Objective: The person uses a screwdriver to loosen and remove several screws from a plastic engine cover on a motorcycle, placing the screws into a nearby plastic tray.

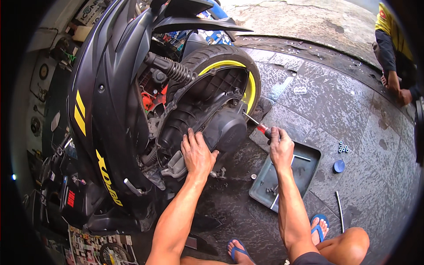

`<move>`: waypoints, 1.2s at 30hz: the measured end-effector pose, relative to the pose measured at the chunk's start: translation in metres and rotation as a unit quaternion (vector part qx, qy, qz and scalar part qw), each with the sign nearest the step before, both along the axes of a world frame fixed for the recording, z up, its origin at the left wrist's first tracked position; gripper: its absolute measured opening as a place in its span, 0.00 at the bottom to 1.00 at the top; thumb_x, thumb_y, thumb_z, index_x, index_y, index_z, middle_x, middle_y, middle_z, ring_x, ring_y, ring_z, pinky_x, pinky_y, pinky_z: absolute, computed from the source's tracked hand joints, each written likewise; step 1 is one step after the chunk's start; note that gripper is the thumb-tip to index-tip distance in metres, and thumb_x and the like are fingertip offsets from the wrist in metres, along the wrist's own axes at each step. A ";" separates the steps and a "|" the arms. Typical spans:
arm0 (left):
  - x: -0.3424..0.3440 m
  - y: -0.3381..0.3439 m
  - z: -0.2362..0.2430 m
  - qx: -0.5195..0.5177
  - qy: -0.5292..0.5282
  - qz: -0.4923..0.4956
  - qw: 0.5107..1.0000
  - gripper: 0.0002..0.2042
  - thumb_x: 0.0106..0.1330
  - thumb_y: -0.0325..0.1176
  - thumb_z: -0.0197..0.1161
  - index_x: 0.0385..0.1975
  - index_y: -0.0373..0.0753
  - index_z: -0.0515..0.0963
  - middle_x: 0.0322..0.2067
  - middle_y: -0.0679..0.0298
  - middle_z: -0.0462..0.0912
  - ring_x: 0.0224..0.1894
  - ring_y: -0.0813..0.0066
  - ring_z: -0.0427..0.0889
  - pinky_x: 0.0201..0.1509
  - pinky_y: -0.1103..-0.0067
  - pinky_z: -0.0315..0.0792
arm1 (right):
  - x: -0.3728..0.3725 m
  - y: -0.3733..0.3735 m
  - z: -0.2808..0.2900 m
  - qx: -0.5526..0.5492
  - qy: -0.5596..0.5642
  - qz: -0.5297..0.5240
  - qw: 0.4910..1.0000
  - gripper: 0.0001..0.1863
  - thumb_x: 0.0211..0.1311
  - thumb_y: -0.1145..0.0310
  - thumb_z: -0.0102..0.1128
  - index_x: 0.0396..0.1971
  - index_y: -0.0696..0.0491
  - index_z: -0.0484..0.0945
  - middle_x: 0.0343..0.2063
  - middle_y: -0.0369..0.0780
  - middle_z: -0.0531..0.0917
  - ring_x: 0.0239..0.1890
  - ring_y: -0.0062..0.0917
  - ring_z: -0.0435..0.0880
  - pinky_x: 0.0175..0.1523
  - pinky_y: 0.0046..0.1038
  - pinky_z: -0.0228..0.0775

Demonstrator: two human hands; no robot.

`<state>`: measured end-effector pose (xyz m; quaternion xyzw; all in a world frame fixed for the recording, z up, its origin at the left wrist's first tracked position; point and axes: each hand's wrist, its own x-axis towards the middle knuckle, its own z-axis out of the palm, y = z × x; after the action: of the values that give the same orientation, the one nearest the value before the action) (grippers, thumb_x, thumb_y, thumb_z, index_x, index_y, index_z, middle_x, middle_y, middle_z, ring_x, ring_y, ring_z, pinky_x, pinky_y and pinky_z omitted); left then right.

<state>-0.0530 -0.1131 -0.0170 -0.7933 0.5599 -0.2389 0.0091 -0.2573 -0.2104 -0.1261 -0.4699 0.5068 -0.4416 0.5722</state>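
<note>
A black scooter [128,88] with yellow markings fills the left and middle. My left hand [198,155] lies on its dark engine side cover [229,129], fingers stretched out and holding nothing. My right hand [282,150] is closed round the handle of a screwdriver [263,129] with red on its grip. The metal shaft points up and left, and its tip meets the rear edge of the cover, near the wheel's yellow rim [252,90]. Whether the tip sits in a screw is too small to tell.
Under my right forearm lies a grey tray [304,176] with small metal parts. Several small round rollers [343,147], a blue cap [339,166] and a metal rod [339,211] rest on the tiled floor. Another person [394,57] is at the upper right.
</note>
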 end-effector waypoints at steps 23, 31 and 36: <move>0.006 0.002 0.002 -0.004 0.005 -0.009 1.000 0.37 0.44 0.41 0.82 0.51 0.32 0.69 0.65 0.39 0.63 0.65 0.39 0.65 0.70 0.56 0.61 | 0.007 0.006 0.008 -0.277 0.115 -0.095 0.949 0.18 0.69 0.66 0.60 0.51 0.63 0.78 0.36 0.49 0.86 0.35 0.38 0.86 0.43 0.34 0.76; 0.010 0.004 -0.002 -0.021 0.015 -0.007 1.000 0.36 0.45 0.40 0.81 0.51 0.33 0.69 0.65 0.40 0.64 0.66 0.40 0.65 0.71 0.56 0.60 | 0.000 -0.003 0.006 -0.432 0.193 -0.061 0.879 0.18 0.66 0.67 0.61 0.53 0.59 0.77 0.36 0.44 0.83 0.38 0.34 0.83 0.45 0.35 0.75; 0.016 0.002 -0.015 -0.059 -0.002 -0.006 0.998 0.36 0.45 0.39 0.81 0.53 0.33 0.69 0.65 0.42 0.64 0.66 0.41 0.65 0.71 0.56 0.60 | -0.010 -0.014 0.018 -0.005 0.018 0.063 0.998 0.24 0.72 0.54 0.53 0.53 0.61 0.75 0.35 0.47 0.83 0.33 0.26 0.80 0.39 0.28 0.72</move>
<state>-0.0369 -0.1108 -0.0317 -0.7885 0.5499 -0.2726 -0.0380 -0.2675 -0.2245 -0.1081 -0.5119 0.4840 -0.3984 0.5874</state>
